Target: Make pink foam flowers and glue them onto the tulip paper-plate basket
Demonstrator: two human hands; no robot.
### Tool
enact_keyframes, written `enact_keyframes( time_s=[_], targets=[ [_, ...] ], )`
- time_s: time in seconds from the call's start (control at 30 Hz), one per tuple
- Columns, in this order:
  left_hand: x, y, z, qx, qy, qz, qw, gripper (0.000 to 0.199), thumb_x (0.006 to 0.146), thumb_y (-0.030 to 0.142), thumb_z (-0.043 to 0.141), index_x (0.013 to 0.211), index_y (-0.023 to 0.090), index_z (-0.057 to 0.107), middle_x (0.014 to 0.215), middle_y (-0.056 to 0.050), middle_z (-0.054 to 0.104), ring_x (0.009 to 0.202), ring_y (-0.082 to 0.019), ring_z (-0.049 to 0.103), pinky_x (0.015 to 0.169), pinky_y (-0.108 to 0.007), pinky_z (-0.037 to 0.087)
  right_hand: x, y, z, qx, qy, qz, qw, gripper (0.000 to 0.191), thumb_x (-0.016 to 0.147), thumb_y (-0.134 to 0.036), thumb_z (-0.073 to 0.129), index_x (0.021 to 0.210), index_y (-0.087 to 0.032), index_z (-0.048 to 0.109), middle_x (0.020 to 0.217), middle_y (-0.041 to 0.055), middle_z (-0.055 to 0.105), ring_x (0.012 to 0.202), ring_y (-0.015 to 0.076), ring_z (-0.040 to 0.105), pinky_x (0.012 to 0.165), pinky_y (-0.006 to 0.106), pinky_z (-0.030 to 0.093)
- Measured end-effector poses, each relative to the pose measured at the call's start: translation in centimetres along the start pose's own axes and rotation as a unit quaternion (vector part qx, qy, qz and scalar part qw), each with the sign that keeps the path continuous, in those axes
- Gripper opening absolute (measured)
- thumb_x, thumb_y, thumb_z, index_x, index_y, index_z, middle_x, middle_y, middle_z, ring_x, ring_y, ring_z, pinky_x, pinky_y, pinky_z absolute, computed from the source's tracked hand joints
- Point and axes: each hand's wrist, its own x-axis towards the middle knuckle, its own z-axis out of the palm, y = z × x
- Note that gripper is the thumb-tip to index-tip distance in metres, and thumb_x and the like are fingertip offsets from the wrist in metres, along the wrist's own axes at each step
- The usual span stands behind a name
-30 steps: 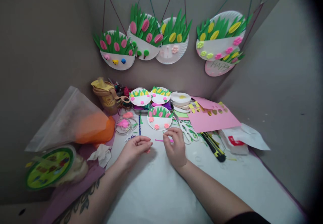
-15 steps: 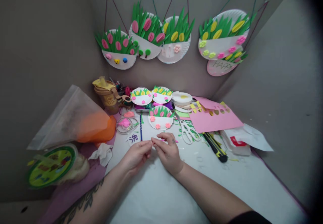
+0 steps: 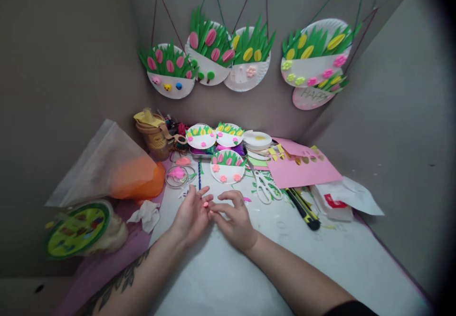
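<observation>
Palm up above the white table [image 3: 285, 268], my left hand [image 3: 192, 217] has its fingers loosely spread. Small pink clay pieces [image 3: 205, 205] rest on its fingers. My right hand [image 3: 235, 221] comes in from the right, with thumb and index finger pinched at a small pink bit against the left fingertips. Just beyond both hands lies a small paper plate [image 3: 228, 174] with green paper grass, pink tulips and pink clay flowers. Two similar plates, one on the left [image 3: 201, 140] and one on the right [image 3: 230, 138], lean behind it.
White scissors [image 3: 264, 186], pink paper [image 3: 302, 171] and a black-yellow cutter [image 3: 303, 209] lie right. At left are an orange-filled bag [image 3: 138, 178], a green-lidded tub [image 3: 80, 230], crumpled tissue [image 3: 147, 215] and a cup [image 3: 155, 138]. Decorated plates [image 3: 249, 76] hang on the wall.
My left hand has opened and turned palm up, showing the pink pieces on its fingers. My right hand has stayed close beside it, still pinched. The view has shifted slightly.
</observation>
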Motion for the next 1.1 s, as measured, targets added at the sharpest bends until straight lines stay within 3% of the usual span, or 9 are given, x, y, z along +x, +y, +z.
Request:
enact_keyframes(
  time_s=[0.2, 0.3, 0.47, 0.67, 0.83, 0.93, 1.1],
  targets=[
    [-0.7, 0.4, 0.6, -0.049, 0.005, -0.021, 0.999, 0.048, 0.09, 0.056, 0.027, 0.106, 0.016, 0.049, 0.078, -0.005, 0.053, 0.064, -0.016, 0.056, 0.057, -0.028, 0.049, -0.2, -1.3, 0.7, -0.126, -0.038, -0.099, 0.986, 0.027, 0.084, -0.013, 0.057, 0.108, -0.024, 0.064, 0.103, 0.0066, 0.062, 0.091, 0.0204, 0.048, 0.079, 0.038, 0.039],
    [-0.6, 0.8, 0.4, -0.078, -0.01, 0.006, 0.997, 0.049, 0.09, 0.057, 0.024, 0.103, 0.017, 0.049, 0.079, -0.004, 0.052, 0.061, -0.015, 0.054, 0.057, -0.028, 0.049, -0.5, -1.7, 0.9, -0.106, -0.066, -0.121, 0.985, 0.041, 0.082, -0.008, 0.05, 0.12, -0.024, 0.058, 0.109, 0.0075, 0.06, 0.096, 0.0219, 0.046, 0.08, 0.039, 0.039],
    [-0.5, 1.3, 0.0, -0.099, -0.017, 0.022, 0.995, 0.051, 0.088, 0.061, 0.026, 0.102, 0.018, 0.049, 0.082, -0.005, 0.052, 0.064, -0.016, 0.054, 0.062, -0.033, 0.05, -0.7, -1.6, 1.2, -0.095, -0.093, -0.081, 0.988, 0.053, 0.081, -0.008, 0.046, 0.129, -0.027, 0.051, 0.118, 0.0088, 0.052, 0.101, 0.0241, 0.043, 0.085, 0.042, 0.038],
    [-0.3, 1.4, -0.1, -0.109, -0.026, 0.045, 0.993, 0.052, 0.086, 0.064, 0.025, 0.101, 0.019, 0.048, 0.082, -0.004, 0.05, 0.062, -0.016, 0.051, 0.054, -0.032, 0.047, -0.8, -1.5, 1.4, -0.063, -0.105, -0.076, 0.99, 0.057, 0.081, -0.007, 0.047, 0.131, -0.033, 0.05, 0.103, 0.0065, 0.052, 0.094, 0.0216, 0.045, 0.082, 0.039, 0.038],
    [-0.2, 1.5, -0.2, -0.118, -0.024, 0.083, 0.989, 0.052, 0.086, 0.063, 0.027, 0.1, 0.018, 0.049, 0.083, -0.005, 0.05, 0.063, -0.015, 0.05, 0.06, -0.033, 0.049, -0.7, -1.6, 1.5, -0.056, -0.101, -0.068, 0.991, 0.055, 0.079, -0.004, 0.046, 0.127, -0.03, 0.055, 0.098, 0.0062, 0.051, 0.089, 0.0201, 0.045, 0.081, 0.038, 0.038],
    [-0.2, 1.4, -0.1, -0.116, -0.018, 0.072, 0.99, 0.052, 0.086, 0.063, 0.027, 0.099, 0.018, 0.049, 0.082, -0.005, 0.05, 0.063, -0.016, 0.05, 0.057, -0.032, 0.048, -0.7, -1.5, 1.5, -0.041, -0.11, -0.066, 0.991, 0.05, 0.081, -0.007, 0.047, 0.124, -0.03, 0.058, 0.094, 0.0056, 0.05, 0.089, 0.0199, 0.045, 0.08, 0.037, 0.038],
    [-0.3, 1.6, 0.0, -0.117, -0.018, 0.092, 0.989, 0.053, 0.087, 0.062, 0.026, 0.099, 0.017, 0.051, 0.083, -0.006, 0.051, 0.063, -0.016, 0.05, 0.06, -0.033, 0.049, -0.9, -1.2, 1.6, -0.069, -0.119, -0.042, 0.99, 0.061, 0.08, -0.004, 0.045, 0.133, -0.033, 0.048, 0.09, 0.005, 0.048, 0.086, 0.0193, 0.044, 0.078, 0.036, 0.038]
  ],
)
